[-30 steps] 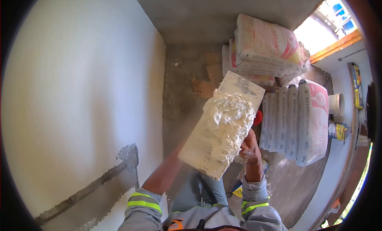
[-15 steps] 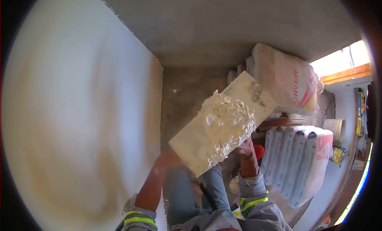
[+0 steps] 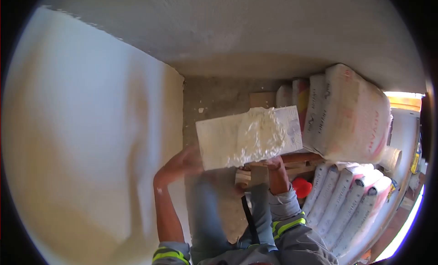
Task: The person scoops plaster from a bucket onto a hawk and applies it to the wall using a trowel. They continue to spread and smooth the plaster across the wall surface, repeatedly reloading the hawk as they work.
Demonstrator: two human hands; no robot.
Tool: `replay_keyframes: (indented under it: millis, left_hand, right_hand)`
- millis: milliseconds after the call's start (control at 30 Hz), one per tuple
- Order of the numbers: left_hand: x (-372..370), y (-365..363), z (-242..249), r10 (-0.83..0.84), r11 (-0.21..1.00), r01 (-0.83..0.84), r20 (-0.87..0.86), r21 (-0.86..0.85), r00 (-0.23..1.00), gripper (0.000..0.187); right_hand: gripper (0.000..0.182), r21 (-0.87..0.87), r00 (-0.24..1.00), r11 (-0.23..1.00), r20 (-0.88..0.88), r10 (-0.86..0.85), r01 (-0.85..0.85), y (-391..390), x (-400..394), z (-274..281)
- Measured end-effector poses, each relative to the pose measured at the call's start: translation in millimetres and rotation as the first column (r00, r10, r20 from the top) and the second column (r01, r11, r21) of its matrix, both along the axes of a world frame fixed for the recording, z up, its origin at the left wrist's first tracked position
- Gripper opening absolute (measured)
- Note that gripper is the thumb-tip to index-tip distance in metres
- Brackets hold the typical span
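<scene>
Fingers of my right hand (image 3: 274, 163) hide under the near edge of the board (image 3: 220, 135) before me, so I cannot tell how firmly they close; my left hand (image 3: 189, 159) blurs at its left end, grip equally unclear. Plaster (image 3: 261, 133) heaped toward the right could slide off if I tilt. Beyond, stacked bags (image 3: 353, 116) could catch a careless swing.

One board (image 3: 219, 139), one heap of pale paste (image 3: 259, 135), four upper sacks (image 3: 356, 116) visible, five lower sacks (image 3: 337, 202), one red object (image 3: 301, 187)
</scene>
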State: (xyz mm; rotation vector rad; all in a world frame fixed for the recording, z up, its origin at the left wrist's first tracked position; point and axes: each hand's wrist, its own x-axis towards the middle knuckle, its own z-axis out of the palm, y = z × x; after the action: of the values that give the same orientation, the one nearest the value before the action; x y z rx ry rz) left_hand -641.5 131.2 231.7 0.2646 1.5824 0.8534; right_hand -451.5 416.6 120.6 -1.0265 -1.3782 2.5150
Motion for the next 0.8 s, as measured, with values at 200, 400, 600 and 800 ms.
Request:
replay_keyframes:
  millis: [200, 400, 600, 800]
  left_hand:
    - [-7.8, 27.4, -73.6, -0.016, 1.0, 0.008, -0.302, -0.028, 0.953, 0.049]
    - [-21.6, 57.1, -88.7, -0.083, 0.991, 0.013, -0.522, -0.136, 0.849, 0.04]
    - [-17.1, 41.2, -92.8, -0.164, 0.964, -0.032, -0.687, -0.264, 0.708, 0.048]
    - [4.4, 36.4, -75.3, -0.122, 0.986, -0.021, -0.803, -0.165, 0.583, 0.052]
  right_hand:
    - [0.063, -0.036, 0.998, 0.998, 0.046, -0.051, 0.053, 14.6, -83.0, -193.1]
    - [0.061, -0.119, 0.995, 0.988, 0.002, -0.104, 0.103, 28.8, -152.3, -342.9]
    - [0.062, -0.156, 0.896, 0.987, -0.435, -0.092, 0.026, 62.2, -216.0, -451.0]
    - [0.016, 0.159, 0.965, 0.982, -0.255, -0.062, 0.105, 68.6, -243.1, -316.0]
